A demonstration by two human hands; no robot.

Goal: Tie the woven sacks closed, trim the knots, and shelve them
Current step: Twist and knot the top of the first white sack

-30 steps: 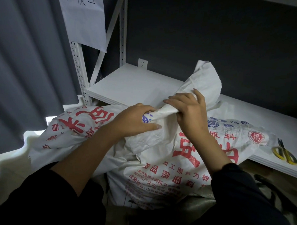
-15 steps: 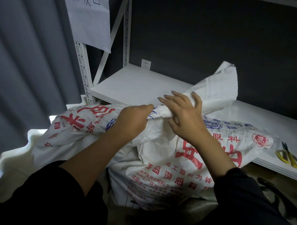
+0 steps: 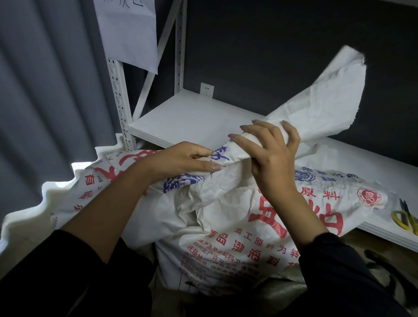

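A white woven sack [image 3: 236, 222] printed with red and blue characters leans against the front edge of a white shelf [image 3: 193, 117], its gathered mouth twisted into a thick neck that rises to the right and fans out into a loose flap. The left hand [image 3: 179, 160] grips the base of that twisted neck, fingers curled over the cloth. The right hand [image 3: 273, 151] wraps around the neck just above it, fingers partly spread across the fabric. Yellow-handled scissors [image 3: 410, 221] lie on the shelf to the right, just beside the sack's corner.
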